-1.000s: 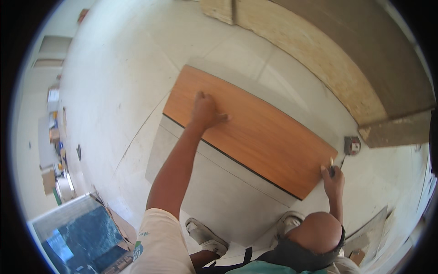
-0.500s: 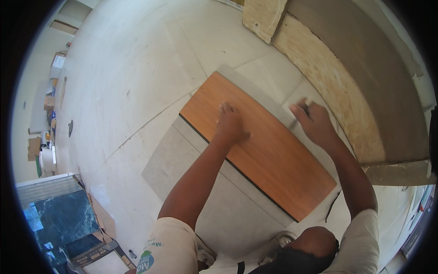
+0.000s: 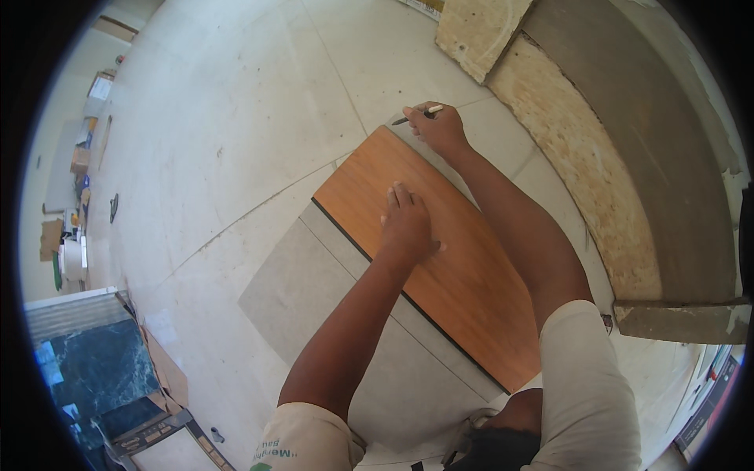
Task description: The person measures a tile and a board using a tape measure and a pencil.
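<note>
A long orange-brown wood-look board (image 3: 471, 290) with a dark edge lies at a slant across a grey tile (image 3: 314, 279). My left hand (image 3: 408, 224) rests on the board's upper face, fingers stretched out and thumb spread to the side, holding nothing. Beyond the board's far end, my right hand (image 3: 440, 129) is closed round a slim pen (image 3: 428, 112) with a dark tip and a pale end. The pen's tip points left, over the strip of grey tile that shows past the board; whether it touches the tile I cannot tell. A thin line runs along the tile beside the board's near edge.
A raised step (image 3: 628, 149) with a rough, pale face curves along the right. Dark green marble-look slabs (image 3: 102, 361) and an open carton (image 3: 169, 439) stand at lower left. Boxes and other items (image 3: 78, 161) line the left wall.
My right hand has moved left and away from me, from the board's right side to its far end. The left hand stays on the board, now slightly lower in view.
</note>
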`<state>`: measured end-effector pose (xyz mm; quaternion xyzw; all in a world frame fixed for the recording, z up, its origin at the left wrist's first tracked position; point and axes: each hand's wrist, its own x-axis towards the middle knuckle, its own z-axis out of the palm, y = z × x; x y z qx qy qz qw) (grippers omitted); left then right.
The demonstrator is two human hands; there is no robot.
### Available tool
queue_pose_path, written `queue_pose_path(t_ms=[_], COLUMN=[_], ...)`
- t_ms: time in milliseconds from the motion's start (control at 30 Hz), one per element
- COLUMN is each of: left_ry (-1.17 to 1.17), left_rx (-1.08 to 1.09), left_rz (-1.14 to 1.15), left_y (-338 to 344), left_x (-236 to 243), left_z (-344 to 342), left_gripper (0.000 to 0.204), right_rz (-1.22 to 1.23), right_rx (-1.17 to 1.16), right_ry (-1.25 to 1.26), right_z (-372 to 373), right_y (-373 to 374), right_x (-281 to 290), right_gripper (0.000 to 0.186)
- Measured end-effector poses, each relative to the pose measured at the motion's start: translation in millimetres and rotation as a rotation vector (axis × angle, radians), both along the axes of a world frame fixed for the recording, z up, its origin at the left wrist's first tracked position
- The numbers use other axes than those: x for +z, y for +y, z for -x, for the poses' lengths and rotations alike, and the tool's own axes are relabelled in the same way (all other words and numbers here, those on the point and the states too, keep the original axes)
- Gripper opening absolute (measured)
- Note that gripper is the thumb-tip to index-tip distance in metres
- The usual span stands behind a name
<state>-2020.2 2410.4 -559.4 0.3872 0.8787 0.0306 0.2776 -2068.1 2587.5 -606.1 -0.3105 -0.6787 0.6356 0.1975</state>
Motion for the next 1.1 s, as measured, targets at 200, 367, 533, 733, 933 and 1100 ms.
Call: queue_pose_path(t_ms=[200, 367, 533, 733, 933, 1100], left_ry=[0.003, -0.014, -0.013, -0.004, 0.04, 0.121], left_rx=[-0.033, -0.004, -0.016, -0.038, -0.085, -0.207], left_rz=[0.039, 0.018, 0.004, 0.035, 0.018, 0.056], left_y=[5, 2, 4, 3, 1, 10], left_x=[9, -2, -1, -4, -9, -13], left_z=[-2, -1, -2, -1, -1, -3], left_gripper=[0.097, 0.099, 0.098, 0.106, 0.106, 0.096], right_rz=[-0.041, -0.159, -0.153, -0.16, -0.079, -0.008], right_rx=[0.008, 0.012, 0.019, 0.036, 0.124, 0.138], right_ry=[0.033, -0.055, -0.09, -0.138, -0.209, -0.304], right_z=[17, 26, 22, 4, -71, -160], right_y=[3, -2, 1, 3, 14, 21], right_x=[-16, -12, -8, -4, 0, 15], right_gripper=[0.028, 0.028, 0.029, 0.031, 0.03, 0.023])
